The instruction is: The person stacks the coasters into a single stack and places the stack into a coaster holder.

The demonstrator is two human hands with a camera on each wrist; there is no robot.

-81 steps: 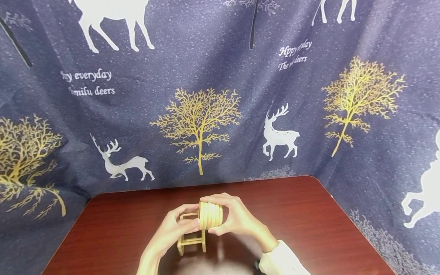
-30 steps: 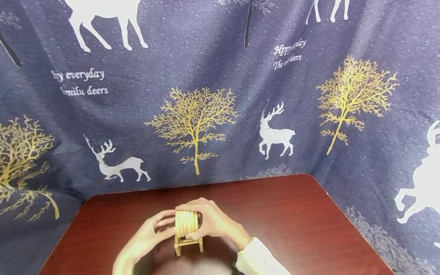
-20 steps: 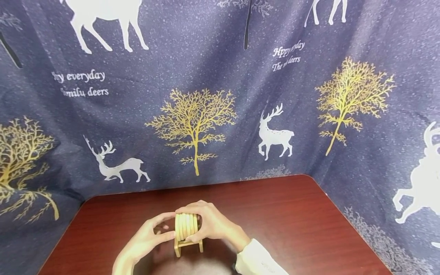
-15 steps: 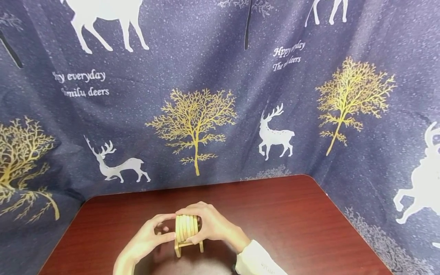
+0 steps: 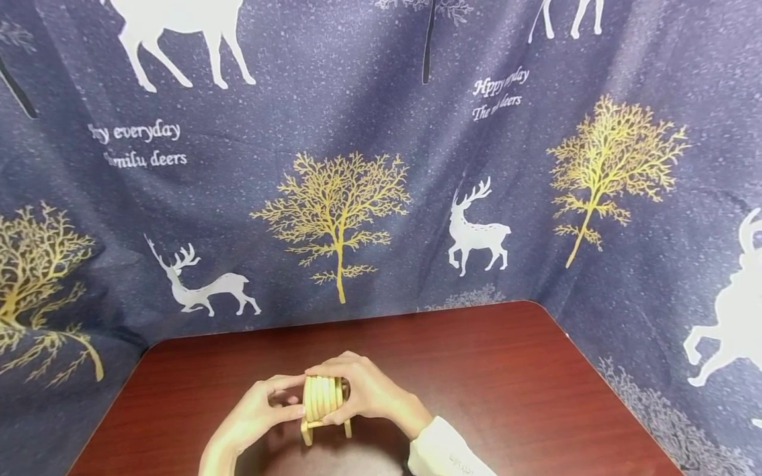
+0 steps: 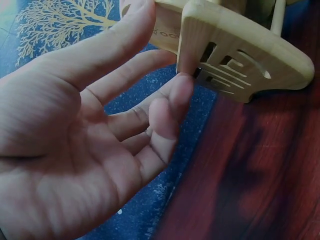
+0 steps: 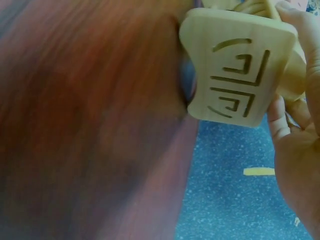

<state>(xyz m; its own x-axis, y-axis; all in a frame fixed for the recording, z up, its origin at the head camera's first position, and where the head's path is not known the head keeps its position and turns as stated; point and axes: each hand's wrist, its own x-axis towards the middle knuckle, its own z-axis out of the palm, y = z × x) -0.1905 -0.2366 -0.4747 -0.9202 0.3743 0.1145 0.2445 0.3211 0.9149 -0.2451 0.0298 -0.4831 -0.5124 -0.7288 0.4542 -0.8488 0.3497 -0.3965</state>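
Note:
A row of round pale wooden coasters (image 5: 323,398) stands on edge in or just over a small wooden rack (image 5: 307,434) near the front of the table. My right hand (image 5: 372,395) grips the coasters from the right, thumb low and fingers across the top. At the stack's left end, my left hand (image 5: 256,413) holds the edge between thumb and forefinger; its other fingers curl loosely. Carved slots mark the rack's end panel (image 6: 240,47) in the left wrist view. Another carved end panel (image 7: 237,67) appears in the right wrist view. Whether the coasters touch the rack's bottom is hidden.
The reddish-brown table (image 5: 476,383) stretches out around the hands. A dark blue cloth (image 5: 381,218) with white deer and gold trees hangs behind and beside it.
Both hands have carried the coasters left and down from beside the rack to over it, covering most of it. Over the last second they have sunk slightly lower.

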